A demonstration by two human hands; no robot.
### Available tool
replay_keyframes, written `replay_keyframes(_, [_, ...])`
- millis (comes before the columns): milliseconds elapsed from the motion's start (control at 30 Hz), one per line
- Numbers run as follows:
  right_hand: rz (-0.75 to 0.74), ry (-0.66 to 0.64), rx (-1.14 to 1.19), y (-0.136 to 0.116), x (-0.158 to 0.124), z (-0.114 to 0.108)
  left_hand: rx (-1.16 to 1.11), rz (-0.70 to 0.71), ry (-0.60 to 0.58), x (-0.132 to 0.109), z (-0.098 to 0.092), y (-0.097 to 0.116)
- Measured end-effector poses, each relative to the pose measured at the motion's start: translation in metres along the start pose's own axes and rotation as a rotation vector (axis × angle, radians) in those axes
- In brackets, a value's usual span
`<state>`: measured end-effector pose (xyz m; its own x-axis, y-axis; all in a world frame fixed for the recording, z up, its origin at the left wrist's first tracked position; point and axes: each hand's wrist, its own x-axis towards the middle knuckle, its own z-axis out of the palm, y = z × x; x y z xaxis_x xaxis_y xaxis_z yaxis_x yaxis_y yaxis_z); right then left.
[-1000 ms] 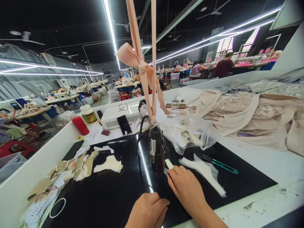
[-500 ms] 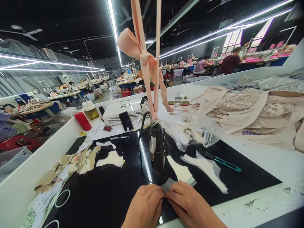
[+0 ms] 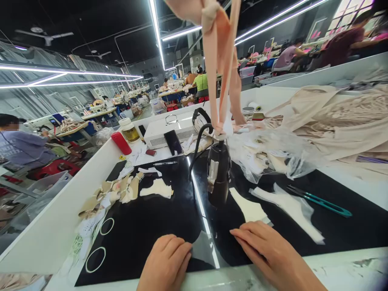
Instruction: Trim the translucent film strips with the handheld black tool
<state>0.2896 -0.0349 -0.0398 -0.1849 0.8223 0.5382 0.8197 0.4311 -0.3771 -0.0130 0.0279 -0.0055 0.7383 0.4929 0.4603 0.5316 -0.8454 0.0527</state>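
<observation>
My left hand (image 3: pixel 166 260) is at the front edge of the black work surface (image 3: pixel 157 218), its fingers closed on the left edge of a thin translucent sheet (image 3: pixel 203 247). The sheet lies over the bright reflection there. To the right, my right hand (image 3: pixel 268 250) has thumb and fingertips pressed together, apart from the sheet. Whether it pinches anything is hidden. Just beyond its fingers lies a cream fabric piece (image 3: pixel 247 206) on clear backing. Above the surface, a black cylindrical device (image 3: pixel 218 169) hangs from a knotted peach fabric strip (image 3: pixel 222 68).
Teal-handled tweezers (image 3: pixel 321 200) and a white cut piece (image 3: pixel 291 206) lie at right. A plastic bag of pieces (image 3: pixel 273 153) sits behind. At left are cut pieces (image 3: pixel 124 188) and white rings (image 3: pixel 95 260). A white box (image 3: pixel 169 129) and phone (image 3: pixel 173 142) stand at the back.
My hands have moved apart, the left one leftward and the right one rightward, uncovering the translucent sheet between them. The camera view has turned left and tilted down.
</observation>
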Motion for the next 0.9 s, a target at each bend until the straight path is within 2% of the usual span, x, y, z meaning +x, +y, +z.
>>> replay_keyframes(133, [-0.050, -0.031, -0.035, -0.014, 0.003, 0.009, -0.079, -0.126, -0.014, 0.009, -0.003, 0.000])
replay_keyframes(333, [-0.078, 0.016, -0.069, -0.025, 0.005, 0.011, -0.240, -0.193, -0.136, 0.041, 0.022, 0.010])
replay_keyframes(467, [-0.031, 0.058, -0.034, -0.029, 0.007, 0.012, -0.402, -0.264, -0.177, 0.046, 0.031, 0.011])
replay_keyframes(567, [0.013, 0.050, 0.001, -0.032, 0.008, 0.016, -0.475, -0.338, -0.189, 0.042, 0.028, 0.008])
replay_keyframes(733, [0.061, -0.066, 0.103, -0.041, 0.011, 0.029, -0.733, -0.657, -0.244, 0.037, 0.013, 0.002])
replay_keyframes(900, [0.075, -0.051, 0.153, -0.050, 0.017, 0.035, -0.804, -0.708, -0.227, 0.036, 0.001, -0.008])
